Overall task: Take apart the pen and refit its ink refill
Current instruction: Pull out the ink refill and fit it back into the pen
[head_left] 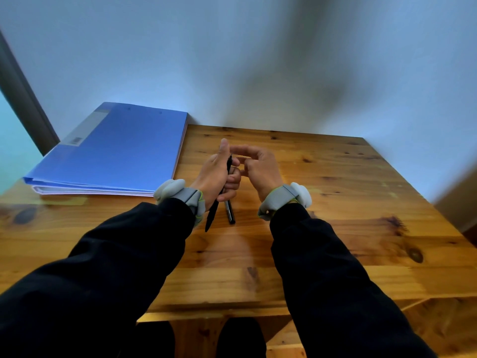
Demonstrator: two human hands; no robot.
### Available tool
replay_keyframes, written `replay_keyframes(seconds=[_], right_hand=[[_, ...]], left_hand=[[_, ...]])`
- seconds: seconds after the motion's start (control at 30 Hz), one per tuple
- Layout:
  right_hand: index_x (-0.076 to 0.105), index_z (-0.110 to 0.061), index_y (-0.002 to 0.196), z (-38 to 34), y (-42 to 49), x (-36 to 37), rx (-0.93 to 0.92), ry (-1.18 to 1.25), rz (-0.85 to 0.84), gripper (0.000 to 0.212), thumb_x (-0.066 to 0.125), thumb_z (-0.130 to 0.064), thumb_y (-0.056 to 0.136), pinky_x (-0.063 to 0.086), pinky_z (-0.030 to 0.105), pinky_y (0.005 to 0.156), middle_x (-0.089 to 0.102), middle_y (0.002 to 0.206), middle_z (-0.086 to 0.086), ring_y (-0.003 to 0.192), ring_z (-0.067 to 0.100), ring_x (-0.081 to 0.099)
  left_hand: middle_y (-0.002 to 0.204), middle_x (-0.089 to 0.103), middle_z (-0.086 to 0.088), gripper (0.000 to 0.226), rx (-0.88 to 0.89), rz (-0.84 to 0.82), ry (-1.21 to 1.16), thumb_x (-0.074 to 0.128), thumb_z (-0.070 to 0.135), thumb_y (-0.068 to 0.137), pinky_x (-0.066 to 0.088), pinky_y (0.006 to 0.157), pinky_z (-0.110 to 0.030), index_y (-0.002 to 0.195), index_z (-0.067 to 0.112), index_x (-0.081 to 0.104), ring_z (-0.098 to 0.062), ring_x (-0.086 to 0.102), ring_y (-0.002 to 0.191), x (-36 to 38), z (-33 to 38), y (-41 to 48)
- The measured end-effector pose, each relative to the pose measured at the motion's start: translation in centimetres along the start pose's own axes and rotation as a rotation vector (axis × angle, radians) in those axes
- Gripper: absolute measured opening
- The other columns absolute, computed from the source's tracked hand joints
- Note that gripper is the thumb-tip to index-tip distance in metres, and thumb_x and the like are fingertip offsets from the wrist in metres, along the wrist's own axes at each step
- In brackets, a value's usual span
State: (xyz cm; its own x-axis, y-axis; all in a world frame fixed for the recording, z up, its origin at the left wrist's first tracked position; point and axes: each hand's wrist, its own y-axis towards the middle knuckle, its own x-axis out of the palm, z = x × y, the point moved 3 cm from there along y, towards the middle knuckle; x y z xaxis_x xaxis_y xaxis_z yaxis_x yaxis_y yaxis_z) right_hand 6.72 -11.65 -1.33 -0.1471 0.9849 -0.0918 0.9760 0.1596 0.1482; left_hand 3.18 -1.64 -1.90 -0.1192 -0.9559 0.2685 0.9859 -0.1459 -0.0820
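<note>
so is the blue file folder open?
No, the blue file folder lies closed, its cover flat, at the far left of the wooden table.

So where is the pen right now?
Head view, centre: the left hand grips the black pen above the wooden table, right hand beside its top end.

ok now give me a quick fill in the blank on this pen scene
1. The hand gripping the pen is the ____ one.
2. On the table lies a folder coloured ____.
3. Both sleeves are ____.

Missing words: left; blue; black
</note>
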Motion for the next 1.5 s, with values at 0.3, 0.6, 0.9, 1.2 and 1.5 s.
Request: replay_keyframes(seconds=[0.3, 0.6, 0.9, 1.2, 1.5], right_hand=[[0.069, -0.012, 0.106, 0.2, -0.6, -0.4, -0.041, -0.008, 0.058, 0.049, 0.036, 0.016, 0.084, 0.057, 0.033, 0.075, 0.068, 0.111, 0.013, 0.091, 0.017, 0.065], [0.072, -0.015, 0.077, 0.2, -0.8, -0.2, 0.018, 0.018, 0.016, 0.035, 0.042, 0.003, 0.086, 0.054, 0.025, 0.062, 0.070, 0.085, 0.001, 0.071, 0.010, 0.061], [0.075, -0.016, 0.091, 0.8, -1.2, 0.1, 0.052, -0.172, -0.196, 0.017, 0.061, -0.010, 0.083, 0.052, 0.035, 0.080, 0.071, 0.100, 0.001, 0.099, 0.017, 0.063], [0.068, -0.020, 0.076, 0.2, -1.1, 0.1, -0.068, -0.417, -0.213, 0.008, 0.069, -0.020, 0.084, 0.052, 0.042, 0.088, 0.071, 0.088, 0.005, 0.086, 0.021, 0.066], [0.054, -0.007, 0.095, 0.5, -0.8, -0.9, 0.025, -0.170, 0.066, 0.008, 0.053, -0.016, 0.096, 0.046, 0.027, 0.055, 0.062, 0.074, 0.000, 0.065, 0.012, 0.054]], left_hand=[[0.046, 0.030, 0.004, 0.058, -0.013, 0.021, 0.000, 0.024, 0.062, 0.094, 0.022, 0.029, -0.012, 0.095, 0.008, 0.045, -0.009, 0.023, 0.032, 0.0, -0.1, 0.0], [0.052, 0.044, 0.000, 0.061, -0.005, 0.018, 0.004, 0.024, 0.058, 0.096, 0.022, 0.028, -0.013, 0.107, 0.007, 0.056, -0.007, 0.029, 0.033, 0.2, 0.2, 0.0], [0.063, 0.037, -0.004, 0.055, -0.040, 0.278, 0.122, 0.026, 0.062, 0.093, 0.027, 0.027, -0.016, 0.116, 0.012, 0.034, -0.006, 0.033, 0.023, -0.4, 0.3, 0.8], [0.059, 0.031, -0.003, 0.048, -0.067, 0.314, 0.131, 0.026, 0.067, 0.090, 0.025, 0.027, -0.015, 0.105, 0.022, 0.027, -0.006, 0.028, 0.023, -1.3, -0.7, 1.5], [0.080, 0.044, -0.009, 0.032, -0.109, 0.272, -0.008, 0.029, 0.039, 0.092, 0.023, 0.030, -0.015, 0.103, 0.011, 0.041, -0.008, 0.029, 0.034, -0.8, -0.5, 0.8]])
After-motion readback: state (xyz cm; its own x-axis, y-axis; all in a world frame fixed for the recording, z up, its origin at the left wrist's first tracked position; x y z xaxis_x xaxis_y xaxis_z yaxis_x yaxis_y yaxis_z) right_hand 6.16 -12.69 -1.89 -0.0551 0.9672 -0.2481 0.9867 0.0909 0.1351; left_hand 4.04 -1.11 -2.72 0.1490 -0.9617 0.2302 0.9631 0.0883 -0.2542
